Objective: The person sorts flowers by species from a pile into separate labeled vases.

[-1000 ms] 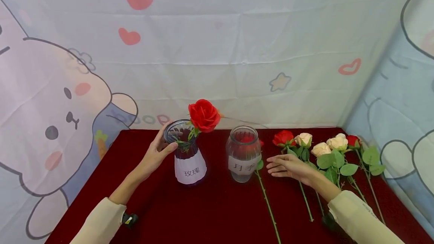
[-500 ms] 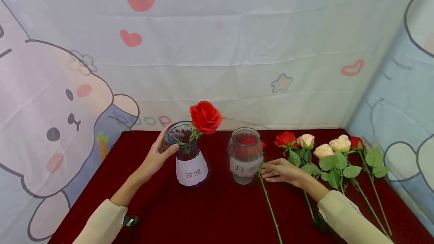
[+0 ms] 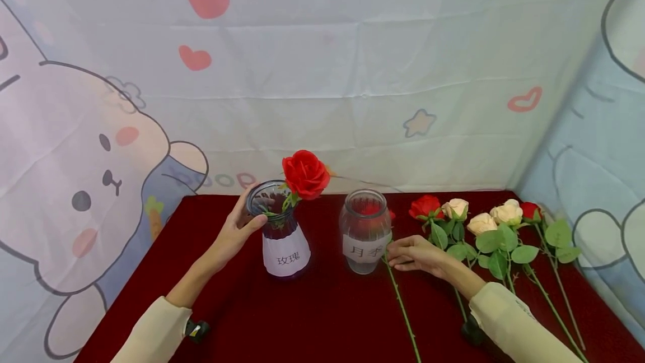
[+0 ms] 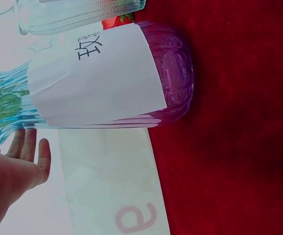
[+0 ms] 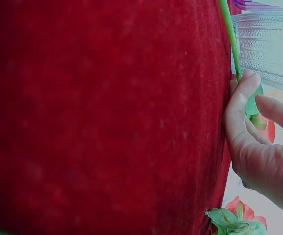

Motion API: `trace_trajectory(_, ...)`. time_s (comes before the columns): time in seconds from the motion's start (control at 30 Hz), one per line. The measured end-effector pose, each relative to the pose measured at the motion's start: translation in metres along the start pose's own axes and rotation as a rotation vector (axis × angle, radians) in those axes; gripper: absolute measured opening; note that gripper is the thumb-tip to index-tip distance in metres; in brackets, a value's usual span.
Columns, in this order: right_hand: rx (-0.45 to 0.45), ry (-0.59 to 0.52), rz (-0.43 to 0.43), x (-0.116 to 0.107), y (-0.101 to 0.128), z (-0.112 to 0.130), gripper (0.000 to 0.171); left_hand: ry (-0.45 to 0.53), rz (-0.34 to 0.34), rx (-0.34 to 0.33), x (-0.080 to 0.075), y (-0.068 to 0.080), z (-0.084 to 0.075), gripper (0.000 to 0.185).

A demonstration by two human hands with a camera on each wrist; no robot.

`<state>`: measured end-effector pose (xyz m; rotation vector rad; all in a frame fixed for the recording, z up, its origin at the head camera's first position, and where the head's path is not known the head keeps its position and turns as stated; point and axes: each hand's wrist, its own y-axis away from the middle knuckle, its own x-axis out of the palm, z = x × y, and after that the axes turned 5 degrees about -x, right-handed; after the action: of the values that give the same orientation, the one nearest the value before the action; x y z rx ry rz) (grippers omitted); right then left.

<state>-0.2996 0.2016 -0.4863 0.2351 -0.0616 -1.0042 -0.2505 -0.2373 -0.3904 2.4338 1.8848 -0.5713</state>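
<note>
My left hand point(image 3: 250, 214) holds the neck of a purple glass vase point(image 3: 283, 240), thumb in front and fingers behind the rim. The vase carries a white paper label, and a red rose point(image 3: 304, 173) leans out of it. In the left wrist view the vase point(image 4: 112, 78) fills the frame, with the left hand point(image 4: 29, 147) beside its neck. My right hand point(image 3: 392, 255) rests on the cloth right of a clear labelled jar point(image 3: 365, 228). In the right wrist view the right hand point(image 5: 256, 95) pinches the green stem point(image 5: 230, 44) of a rose lying there, at a leaf. Its stem point(image 3: 403, 312) runs toward me.
A row of roses lies on the red tablecloth point(image 3: 312, 318) at the right: a red one point(image 3: 425, 206), cream ones point(image 3: 506, 213) and another red one point(image 3: 529, 210), stems toward me. Cartoon-printed fabric walls close off the back and both sides.
My right hand has moved left from an open hover to the stem beside the clear jar and closed its fingers on it. The left hand has stayed on the vase neck.
</note>
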Motion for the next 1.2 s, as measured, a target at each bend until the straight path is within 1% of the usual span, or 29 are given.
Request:
trace_trajectory(0.17,-0.017,-0.01,-0.004,0.0,-0.001,0.0,0.055,-0.002,-0.001,0.003,0.0,0.0,0.0,0.07)
trace_trajectory(0.4,-0.032,-0.025,-0.042,-0.007,0.003,0.004,0.057,-0.004,0.005,0.002,0.001,0.0,0.0,0.07)
trace_trajectory(0.5,-0.04,-0.038,-0.049,-0.012,0.007,0.007,0.054,-0.009,0.0,-0.001,0.001,-0.001,0.001,0.07)
trace_trajectory(0.57,-0.05,-0.048,-0.051,-0.015,0.01,0.011,0.049,-0.014,-0.005,-0.003,0.001,-0.001,0.001,0.071)
trace_trajectory(0.67,-0.051,-0.067,-0.076,-0.021,0.017,0.019,0.042,-0.014,-0.005,0.003,0.0,-0.001,0.001,0.071)
trace_trajectory(0.8,-0.065,-0.049,-0.11,-0.031,0.027,0.033,0.042,-0.01,-0.002,0.01,0.001,-0.001,0.001,0.07)
trace_trajectory(0.9,-0.071,-0.047,-0.144,-0.039,0.035,0.044,0.036,-0.017,-0.015,0.012,0.002,-0.001,0.001,0.071)
trace_trajectory(1.03,-0.105,-0.109,-0.184,-0.051,0.048,0.06,0.019,-0.036,-0.028,0.007,0.002,0.0,0.002,0.071)
trace_trajectory(1.2,-0.176,-0.24,-0.22,-0.064,0.069,0.079,0.008,-0.034,-0.019,0.002,0.001,0.0,0.002,0.071)
